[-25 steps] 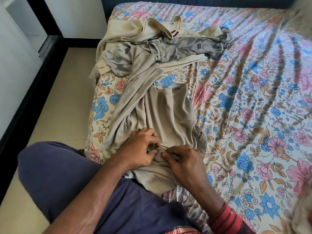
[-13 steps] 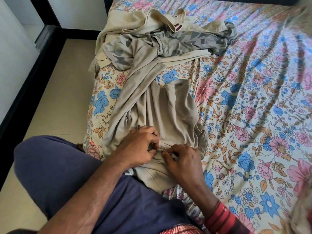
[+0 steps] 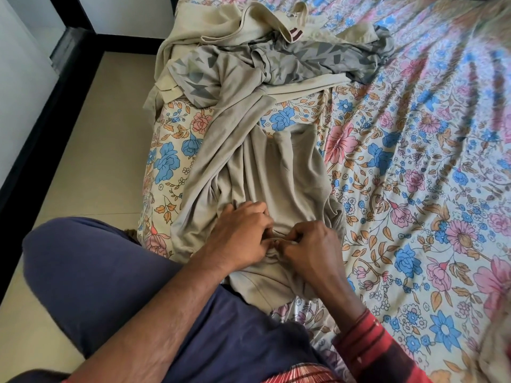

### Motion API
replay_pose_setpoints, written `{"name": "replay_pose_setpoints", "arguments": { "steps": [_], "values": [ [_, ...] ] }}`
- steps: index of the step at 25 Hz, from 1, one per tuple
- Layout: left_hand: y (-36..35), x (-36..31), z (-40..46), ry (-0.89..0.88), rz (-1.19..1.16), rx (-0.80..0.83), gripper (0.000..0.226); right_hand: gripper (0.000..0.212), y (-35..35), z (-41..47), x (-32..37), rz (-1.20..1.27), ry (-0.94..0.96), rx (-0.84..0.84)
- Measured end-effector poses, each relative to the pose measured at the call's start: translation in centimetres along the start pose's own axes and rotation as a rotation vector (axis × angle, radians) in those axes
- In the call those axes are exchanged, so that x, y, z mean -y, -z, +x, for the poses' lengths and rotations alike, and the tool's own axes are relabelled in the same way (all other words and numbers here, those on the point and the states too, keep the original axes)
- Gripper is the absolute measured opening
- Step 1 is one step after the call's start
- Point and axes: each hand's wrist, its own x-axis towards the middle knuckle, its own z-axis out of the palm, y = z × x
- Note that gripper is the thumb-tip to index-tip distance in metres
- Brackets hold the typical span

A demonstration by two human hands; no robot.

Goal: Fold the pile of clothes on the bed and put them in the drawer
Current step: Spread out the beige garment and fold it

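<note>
A beige-grey garment [image 3: 279,172] lies stretched along the bed's left side, crumpled in long folds. Both hands meet at its near end. My left hand [image 3: 243,233] pinches a bunched bit of the fabric with curled fingers. My right hand [image 3: 309,247] pinches the same bunch from the other side, fingertips almost touching the left ones. Farther up the bed sits the pile: a grey garment with a dark geometric print [image 3: 301,62] over a cream garment [image 3: 221,26]. No drawer is in view.
The floral bedsheet [image 3: 414,167] covers the bed, rumpled on the right. My knee in dark blue cloth [image 3: 105,275] rests at the bed's near left corner. Beige floor [image 3: 91,150] runs along the left, bordered by a black frame [image 3: 41,134].
The view has shifted slightly toward the bed. Both hands stay at the same bunch of fabric, with the fingers working closer together.
</note>
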Motion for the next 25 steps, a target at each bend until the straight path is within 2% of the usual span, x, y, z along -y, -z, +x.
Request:
{"name": "replay_pose_setpoints", "arguments": {
  "steps": [2, 5, 8, 12, 15, 19, 21, 22, 23, 25],
  "values": [
    [-0.1, -0.2, 0.1, 0.003, 0.048, 0.028, 0.02, 0.011, -0.1, 1.2, 0.3, -0.106, -0.015, 0.044],
    [0.0, -0.7, 0.5, -0.013, 0.165, 0.083, 0.028, 0.046, -0.4, 3.1, 1.4, -0.273, -0.023, 0.1],
    [0.1, -1.0, 0.5, -0.024, 0.211, 0.096, 0.03, 0.053, -0.1, 3.9, 2.1, -0.278, -0.062, 0.156],
    [0.0, -0.4, -0.1, -0.022, 0.108, 0.019, 0.025, 0.025, 1.2, 0.9, -0.3, -0.123, 0.135, 0.119],
    [-0.3, -0.1, -0.4, -0.106, 0.056, -0.074, 0.024, 0.012, 1.6, -2.7, -3.4, 0.062, 0.295, -0.064],
    [-1.0, -1.7, -0.7, -0.242, -0.143, -0.066, 0.029, 0.011, 1.5, -5.0, -5.3, 0.139, 0.357, -0.107],
    [-1.6, -2.1, -0.6, -0.288, -0.13, -0.033, 0.022, 0.004, 2.0, -5.1, -5.1, 0.241, 0.329, -0.153],
    [-1.7, -2.0, -0.5, -0.298, -0.118, -0.044, 0.017, 0.007, 2.4, -4.7, -4.9, 0.26, 0.274, -0.192],
    [-1.7, -1.6, -0.5, -0.298, -0.119, -0.063, 0.015, 0.014, 2.8, -4.2, -4.9, 0.215, 0.197, -0.206],
    [-1.9, -1.0, -0.9, -0.303, -0.139, -0.086, 0.011, 0.037, 3.4, -3.4, -5.5, 0.026, 0.018, -0.099]
  ]
}}
